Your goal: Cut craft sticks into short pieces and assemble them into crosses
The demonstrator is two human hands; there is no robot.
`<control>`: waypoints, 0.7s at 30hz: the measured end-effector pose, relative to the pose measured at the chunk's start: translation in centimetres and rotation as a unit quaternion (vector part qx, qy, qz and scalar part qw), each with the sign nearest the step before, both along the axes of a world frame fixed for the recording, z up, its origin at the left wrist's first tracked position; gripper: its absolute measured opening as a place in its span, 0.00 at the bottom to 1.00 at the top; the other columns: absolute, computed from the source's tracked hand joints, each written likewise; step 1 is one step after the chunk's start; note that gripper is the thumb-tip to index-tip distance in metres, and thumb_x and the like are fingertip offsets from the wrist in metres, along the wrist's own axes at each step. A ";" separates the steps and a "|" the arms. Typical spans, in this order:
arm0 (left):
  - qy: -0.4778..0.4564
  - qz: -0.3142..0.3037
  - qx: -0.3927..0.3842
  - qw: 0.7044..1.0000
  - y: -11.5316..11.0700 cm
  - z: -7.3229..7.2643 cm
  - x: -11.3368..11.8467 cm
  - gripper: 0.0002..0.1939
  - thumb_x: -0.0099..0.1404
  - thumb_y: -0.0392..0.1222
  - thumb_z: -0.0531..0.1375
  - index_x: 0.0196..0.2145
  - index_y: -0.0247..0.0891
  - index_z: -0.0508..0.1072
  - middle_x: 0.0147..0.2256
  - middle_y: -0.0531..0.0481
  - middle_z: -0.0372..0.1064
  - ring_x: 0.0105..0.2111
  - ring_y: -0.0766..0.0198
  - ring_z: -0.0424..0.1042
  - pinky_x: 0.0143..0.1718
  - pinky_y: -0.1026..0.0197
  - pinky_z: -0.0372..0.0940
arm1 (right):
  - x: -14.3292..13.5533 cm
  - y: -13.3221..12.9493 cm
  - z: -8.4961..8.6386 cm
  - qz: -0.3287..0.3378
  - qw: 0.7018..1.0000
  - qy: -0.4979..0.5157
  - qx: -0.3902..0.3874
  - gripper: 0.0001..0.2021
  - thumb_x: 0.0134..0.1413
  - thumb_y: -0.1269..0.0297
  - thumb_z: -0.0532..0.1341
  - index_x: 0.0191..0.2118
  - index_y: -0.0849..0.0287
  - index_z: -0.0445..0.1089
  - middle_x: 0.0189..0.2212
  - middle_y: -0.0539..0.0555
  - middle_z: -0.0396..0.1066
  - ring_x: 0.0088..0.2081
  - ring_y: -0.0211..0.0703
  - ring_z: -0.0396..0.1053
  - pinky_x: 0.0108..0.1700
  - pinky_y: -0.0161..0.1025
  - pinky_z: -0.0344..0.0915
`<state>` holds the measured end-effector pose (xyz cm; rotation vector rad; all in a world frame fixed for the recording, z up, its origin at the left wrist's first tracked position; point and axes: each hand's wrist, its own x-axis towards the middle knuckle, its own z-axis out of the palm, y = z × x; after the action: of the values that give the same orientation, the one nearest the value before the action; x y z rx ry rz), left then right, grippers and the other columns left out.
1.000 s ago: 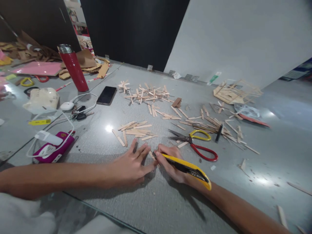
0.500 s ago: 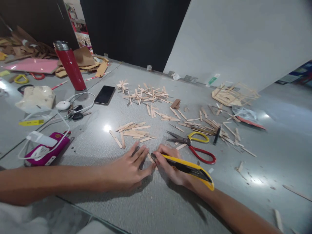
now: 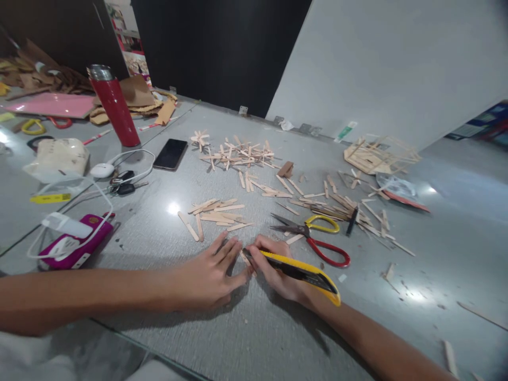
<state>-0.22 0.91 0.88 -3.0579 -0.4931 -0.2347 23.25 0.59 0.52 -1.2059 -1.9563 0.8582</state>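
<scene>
My right hand (image 3: 273,267) is wrapped round a yellow and black utility knife (image 3: 305,271), its tip pointing left and down. Beneath that tip a small wooden stick (image 3: 245,258) lies on the table, partly hidden by both hands. My left hand (image 3: 210,275) rests palm down with fingers stretched out, its fingertips and thumb at the stick's ends. Just beyond my hands is a loose pile of wooden sticks (image 3: 218,211). Scissors (image 3: 307,230) with one yellow and one red handle lie with blades apart, right of the pile.
More sticks (image 3: 242,153) are scattered farther back, and others (image 3: 337,206) to the right beside a black marker-like piece (image 3: 352,221). A wooden stick frame (image 3: 377,156) stands at the back right. Leftward are a phone (image 3: 170,154), red bottle (image 3: 115,108), keys (image 3: 126,188) and purple device (image 3: 79,241).
The knife's rear end has swung slightly left and up, with its tip shifting a little left. My left hand stays in place.
</scene>
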 end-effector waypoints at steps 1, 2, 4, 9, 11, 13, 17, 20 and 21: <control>-0.004 -0.001 0.003 1.000 0.0 0.0 0.0 0.39 0.71 0.46 0.64 0.71 0.25 0.56 0.66 0.15 0.61 0.66 0.27 0.64 0.67 0.31 0.52 | 0.0 0.0 0.0 0.000 1.000 0.000 -0.001 0.20 0.73 0.58 0.54 0.26 0.52 0.55 0.20 0.45 0.58 0.22 0.38 0.58 0.27 0.38 0.56; -0.007 -0.003 0.007 1.000 0.0 -0.1 0.0 0.39 0.70 0.46 0.64 0.71 0.25 0.56 0.65 0.15 0.62 0.66 0.27 0.65 0.67 0.31 0.53 | 0.0 0.0 -0.1 0.000 1.000 0.001 -0.002 0.20 0.74 0.57 0.54 0.26 0.52 0.56 0.20 0.45 0.58 0.23 0.38 0.58 0.27 0.38 0.56; -0.010 -0.003 0.014 1.000 0.1 -0.1 -0.1 0.39 0.71 0.47 0.64 0.71 0.26 0.57 0.64 0.15 0.63 0.65 0.28 0.66 0.67 0.31 0.53 | 0.1 -0.1 -0.1 0.000 1.000 0.000 -0.003 0.20 0.74 0.57 0.54 0.26 0.52 0.56 0.20 0.45 0.58 0.23 0.38 0.59 0.27 0.38 0.56; -0.004 0.002 0.008 1.000 0.1 0.0 -0.1 0.41 0.69 0.48 0.66 0.71 0.27 0.56 0.66 0.18 0.63 0.66 0.29 0.65 0.68 0.31 0.53 | 0.2 0.0 0.0 0.004 1.000 -0.007 -0.001 0.19 0.73 0.58 0.55 0.27 0.52 0.56 0.20 0.45 0.57 0.22 0.38 0.58 0.27 0.38 0.55; 0.005 0.005 0.007 1.000 0.0 0.1 -0.1 0.40 0.70 0.47 0.65 0.71 0.28 0.55 0.66 0.18 0.63 0.66 0.30 0.65 0.68 0.32 0.53 | 0.1 0.0 0.0 0.003 1.000 -0.007 0.001 0.19 0.73 0.59 0.54 0.27 0.52 0.55 0.20 0.44 0.57 0.22 0.38 0.58 0.26 0.38 0.55; 0.010 0.007 0.008 1.000 0.0 0.1 0.0 0.39 0.71 0.47 0.64 0.71 0.28 0.55 0.66 0.19 0.62 0.67 0.31 0.65 0.68 0.32 0.53 | 0.0 0.0 0.1 0.000 1.000 -0.006 0.002 0.18 0.72 0.60 0.55 0.27 0.52 0.55 0.20 0.44 0.57 0.22 0.38 0.58 0.26 0.38 0.55; 0.008 0.000 0.022 1.000 0.0 0.0 0.1 0.37 0.71 0.48 0.63 0.70 0.26 0.58 0.64 0.14 0.63 0.66 0.27 0.65 0.65 0.30 0.55 | -0.2 -0.1 0.2 -0.001 1.000 -0.006 0.001 0.13 0.71 0.61 0.55 0.31 0.53 0.62 0.21 0.45 0.63 0.22 0.39 0.62 0.27 0.37 0.58; 0.009 -0.003 0.027 1.000 0.0 0.1 0.1 0.38 0.71 0.48 0.64 0.69 0.25 0.58 0.63 0.11 0.63 0.65 0.25 0.65 0.64 0.30 0.57 | -0.1 -0.1 0.5 -0.004 1.000 -0.019 -0.006 0.12 0.71 0.61 0.56 0.32 0.54 0.65 0.21 0.45 0.64 0.23 0.39 0.63 0.28 0.37 0.58; 0.010 -0.003 0.028 1.000 0.0 0.1 0.1 0.38 0.71 0.48 0.64 0.69 0.24 0.58 0.63 0.11 0.63 0.65 0.25 0.66 0.64 0.30 0.57 | -0.1 -0.1 0.6 -0.004 1.000 -0.024 -0.009 0.14 0.71 0.60 0.56 0.31 0.53 0.65 0.21 0.45 0.64 0.23 0.39 0.63 0.28 0.37 0.58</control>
<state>-0.09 0.96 1.03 -3.0045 -0.4672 -0.2153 23.15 0.52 1.08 -1.2555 -1.9852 0.8522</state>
